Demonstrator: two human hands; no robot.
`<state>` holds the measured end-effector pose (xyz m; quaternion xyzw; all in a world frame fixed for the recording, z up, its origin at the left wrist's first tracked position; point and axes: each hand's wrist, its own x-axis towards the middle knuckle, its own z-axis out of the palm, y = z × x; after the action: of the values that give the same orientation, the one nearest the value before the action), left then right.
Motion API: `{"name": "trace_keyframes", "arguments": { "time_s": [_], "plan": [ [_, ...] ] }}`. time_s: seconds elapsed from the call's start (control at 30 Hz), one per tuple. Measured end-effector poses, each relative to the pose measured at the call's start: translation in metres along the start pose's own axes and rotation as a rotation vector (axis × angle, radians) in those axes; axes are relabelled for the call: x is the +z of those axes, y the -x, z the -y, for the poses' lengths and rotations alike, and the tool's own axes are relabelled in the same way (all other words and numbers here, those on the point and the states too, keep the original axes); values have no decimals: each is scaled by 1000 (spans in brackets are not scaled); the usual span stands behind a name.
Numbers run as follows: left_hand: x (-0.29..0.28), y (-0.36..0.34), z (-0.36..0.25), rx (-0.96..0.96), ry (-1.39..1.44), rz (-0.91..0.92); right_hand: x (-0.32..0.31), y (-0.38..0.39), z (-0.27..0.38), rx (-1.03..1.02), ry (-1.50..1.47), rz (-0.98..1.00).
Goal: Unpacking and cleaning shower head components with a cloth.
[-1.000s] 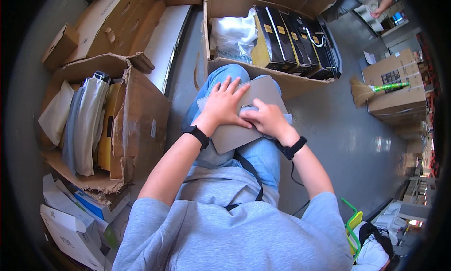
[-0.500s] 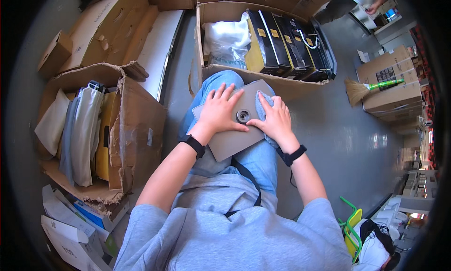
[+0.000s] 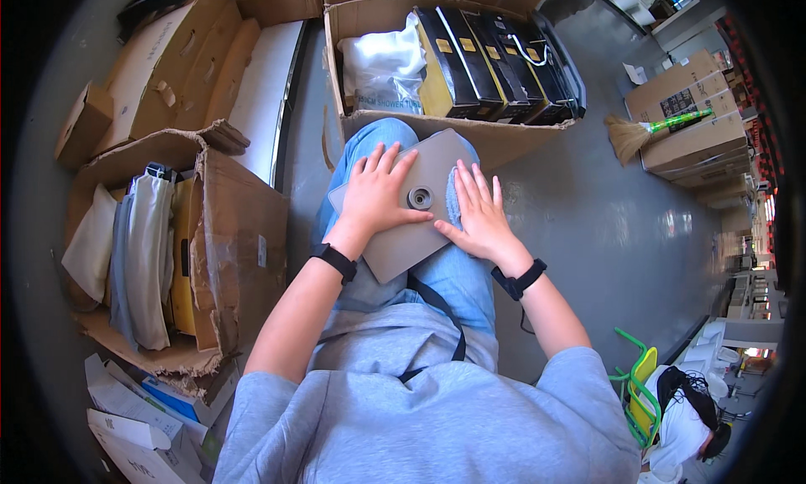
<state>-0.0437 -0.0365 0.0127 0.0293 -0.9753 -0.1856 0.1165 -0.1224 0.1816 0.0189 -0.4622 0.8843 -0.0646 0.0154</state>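
A flat, square grey shower head (image 3: 407,247) with a round threaded socket (image 3: 420,198) at its centre rests across my thighs. My left hand (image 3: 374,190) lies on its left part, open, fingers spread and the thumb pointing towards the socket. On the right part, my right hand (image 3: 480,211) is flat with fingers stretched out over a blue-grey cloth (image 3: 452,196). Most of that cloth is hidden under the hand. Both thumbs come close to each other just below the socket.
Ahead stands an open carton (image 3: 470,128) of black and yellow boxes beside a plastic-wrapped white bundle (image 3: 384,64). To my left, another torn carton (image 3: 243,240) holds cloth-wrapped items. A straw broom (image 3: 630,138) leans by cartons at right; a person (image 3: 684,408) is near a green-framed chair (image 3: 642,383).
My right hand's fingers were bent over the cloth and are now straightened flat, covering more of it. My left hand stays spread on the shower head. The whole view has shifted slightly.
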Motion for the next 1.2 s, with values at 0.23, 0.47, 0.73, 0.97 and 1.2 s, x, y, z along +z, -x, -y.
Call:
{"name": "trace_keyframes", "arguments": {
  "time_s": [0.23, 0.47, 0.73, 0.97, 1.2],
  "plan": [
    [2, -1, -1, -1, -30, -4, 6, -36, -16, 58, 15, 22],
    [4, -3, -3, -25, -31, 23, 10, -95, -29, 171, -16, 75],
    [5, -1, -8, -59, -50, -4, 8, -103, -26, 228, -43, 95],
    [5, 1, -7, -75, -6, 3, 8, -53, -5, 38, -30, 86],
    [7, 0, -8, -48, -4, -35, 8, -26, -1, -53, -15, 35]
  ]
}}
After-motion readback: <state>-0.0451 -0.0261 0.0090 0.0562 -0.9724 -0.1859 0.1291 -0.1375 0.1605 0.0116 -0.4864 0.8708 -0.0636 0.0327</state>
